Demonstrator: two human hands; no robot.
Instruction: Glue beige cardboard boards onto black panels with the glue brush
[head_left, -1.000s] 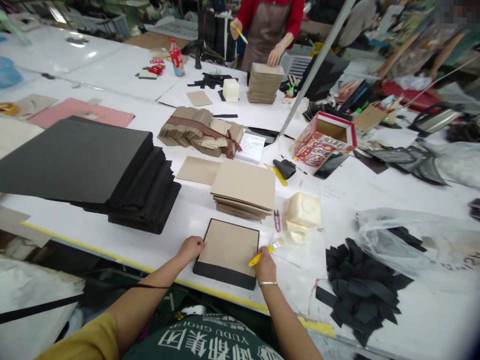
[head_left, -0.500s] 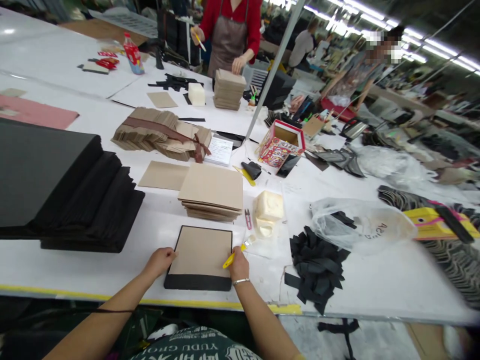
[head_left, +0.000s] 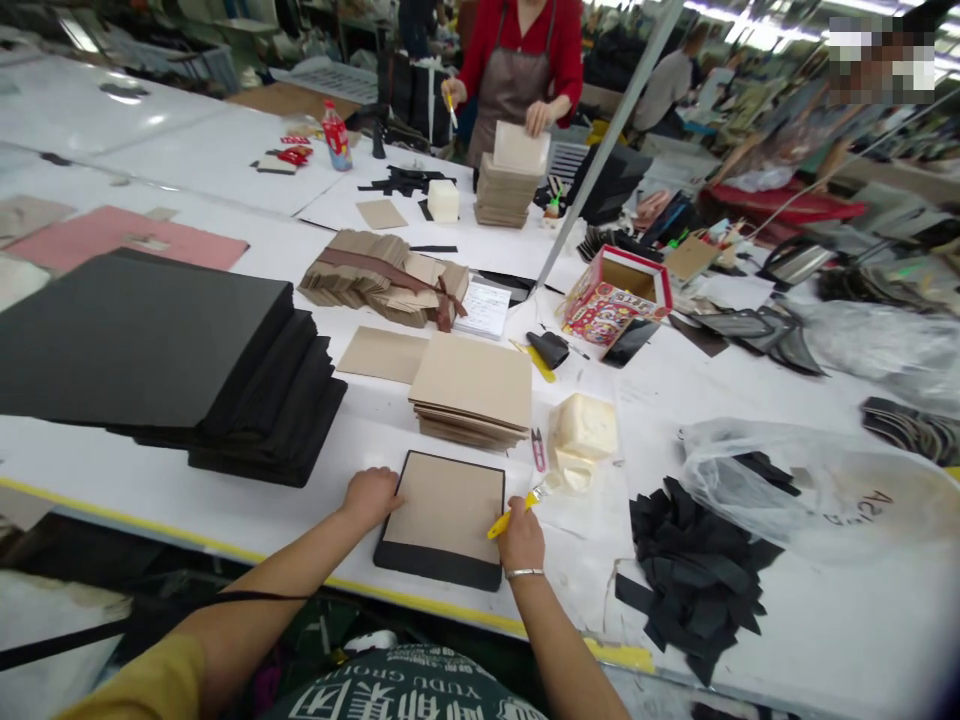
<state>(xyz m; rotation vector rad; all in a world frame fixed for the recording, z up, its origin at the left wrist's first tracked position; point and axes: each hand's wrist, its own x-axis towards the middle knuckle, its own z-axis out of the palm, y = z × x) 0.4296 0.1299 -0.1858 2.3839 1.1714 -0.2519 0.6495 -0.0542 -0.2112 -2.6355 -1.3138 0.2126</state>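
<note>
In front of me lies a tan cardboard panel (head_left: 446, 505) on a black backing, with a black strip along its near edge. My left hand (head_left: 373, 497) is closed at the panel's left edge, thumb on the board. At the right edge, my right hand (head_left: 523, 540) is closed round a yellow-handled brush (head_left: 501, 524), its bristles pointing away toward a cream-coloured block (head_left: 585, 428). That hand's fingertips are partly hidden beside the panel. A stack of tan boards (head_left: 472, 385) sits just beyond the panel, and small pink snips (head_left: 538, 450) lie between stack and block.
A tall pile of black sheets (head_left: 150, 335) stands at left. Black strips (head_left: 697, 570) and a clear plastic bag (head_left: 810, 490) lie at right. Farther back are a red patterned box (head_left: 611, 300), a metal pole (head_left: 607, 150) and a co-worker (head_left: 521, 85) holding a brush and a board.
The view has turned left, shifting everything rightward. My hands remain at the panel's sides, the left thumb now over its edge. The co-worker has raised a board from the stack.
</note>
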